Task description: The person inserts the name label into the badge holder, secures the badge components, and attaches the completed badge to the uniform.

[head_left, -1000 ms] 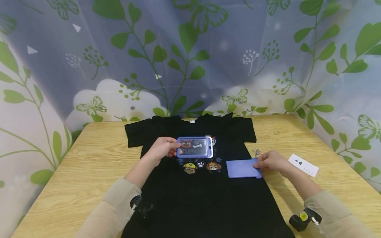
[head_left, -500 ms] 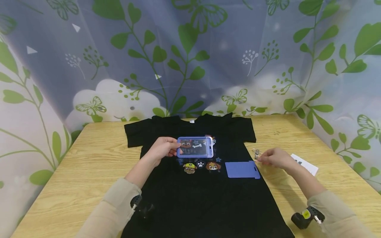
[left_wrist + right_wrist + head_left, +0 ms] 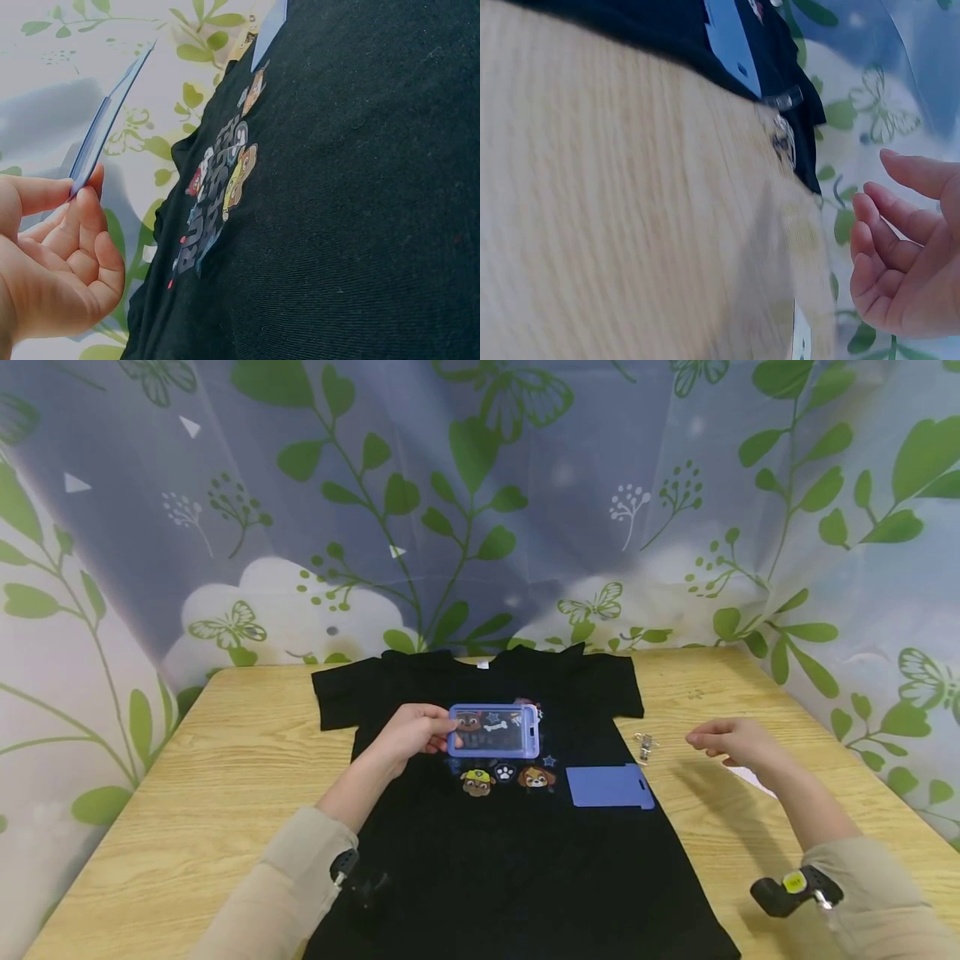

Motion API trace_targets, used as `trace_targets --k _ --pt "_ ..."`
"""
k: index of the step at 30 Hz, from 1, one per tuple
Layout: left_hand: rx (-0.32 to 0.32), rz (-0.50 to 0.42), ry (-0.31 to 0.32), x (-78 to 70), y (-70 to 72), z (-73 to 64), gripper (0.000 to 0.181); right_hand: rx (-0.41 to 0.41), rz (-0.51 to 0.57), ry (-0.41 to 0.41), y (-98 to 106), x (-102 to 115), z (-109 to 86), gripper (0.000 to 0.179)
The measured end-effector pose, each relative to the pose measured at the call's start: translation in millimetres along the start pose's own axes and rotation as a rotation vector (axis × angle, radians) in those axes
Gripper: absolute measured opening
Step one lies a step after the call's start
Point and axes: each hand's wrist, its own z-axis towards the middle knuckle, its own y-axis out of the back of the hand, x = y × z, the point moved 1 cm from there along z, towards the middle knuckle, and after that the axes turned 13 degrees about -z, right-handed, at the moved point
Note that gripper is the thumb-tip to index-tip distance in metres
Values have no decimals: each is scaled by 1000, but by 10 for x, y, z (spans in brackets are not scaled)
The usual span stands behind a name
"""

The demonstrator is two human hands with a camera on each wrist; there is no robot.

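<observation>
My left hand (image 3: 408, 732) pinches one short end of a clear card holder (image 3: 491, 745) with a blue-purple frame, held up over the black T-shirt (image 3: 540, 868). Seen edge-on in the left wrist view, the holder (image 3: 112, 124) sits between thumb and fingers. A flat blue-purple panel (image 3: 609, 787) with a slot lies on the shirt's right edge. Just beyond it, a small metal clip (image 3: 645, 747) rests on the wood. My right hand (image 3: 738, 747) is raised above the table, fingers loosely bent and holding nothing. Beneath that hand, a white card (image 3: 752, 779) is mostly hidden.
The wooden table (image 3: 225, 793) runs under the spread shirt, which has cartoon dog prints (image 3: 477, 782) on its chest. A leaf-patterned cloth (image 3: 480, 527) hangs behind and along both sides of the table.
My right hand has let go of the blue panel, passed by the clip, and moved right over the white card. The left hand keeps its hold on the card holder, almost still.
</observation>
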Motion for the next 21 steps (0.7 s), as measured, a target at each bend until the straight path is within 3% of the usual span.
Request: trace_targets --k 6,21 --pt "2 8 2 -8 -6 0 28 -31 -11 -10 108 -195 -29 56" --pt "11 38 -5 27 0 20 26 -21 42 -52 258 -729 -76 66"
